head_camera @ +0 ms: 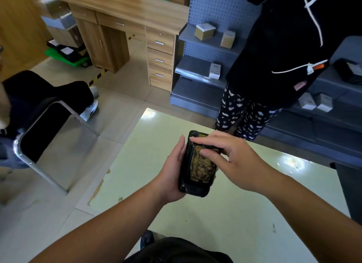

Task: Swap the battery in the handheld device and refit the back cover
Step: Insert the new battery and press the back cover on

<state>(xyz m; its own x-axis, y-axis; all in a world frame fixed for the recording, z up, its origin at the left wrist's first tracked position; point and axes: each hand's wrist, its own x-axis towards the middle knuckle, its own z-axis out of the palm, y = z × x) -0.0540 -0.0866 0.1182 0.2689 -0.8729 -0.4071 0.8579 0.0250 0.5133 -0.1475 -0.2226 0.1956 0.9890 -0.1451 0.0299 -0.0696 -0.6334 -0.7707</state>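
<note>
The device [197,165] is held above the table [235,213], back side up, with its long axis running away from the person and tilted a little to the right at the far end. The back cover is off: the battery bay is open and a mottled, yellowish-brown face shows in it, most likely the battery [201,167], though the blur leaves that uncertain. No loose cover is visible anywhere on the table.

The left hand [172,170] cradles the device from its left side, palm under the body and fingers stretched along the left edge toward the far end; how they wrap underneath cannot be told. The right hand [231,155] comes in from the right and lies across the far half of the device. Its fingers are loosely curled and slightly spread, not pinching anything. The thumb [210,154] presses flat on the far part of the bay, and the index fingertip [195,139] rests on the rim at the top end.

So the right hand is the working one, and the thing it acts on lies directly beneath its thumb, with the bay's length extending from there back toward the person. Judging from this, the step in hand is seating or loosening the battery at its far end, and the coming push or lift would run along that long axis while the left hand steadies the body.
</note>
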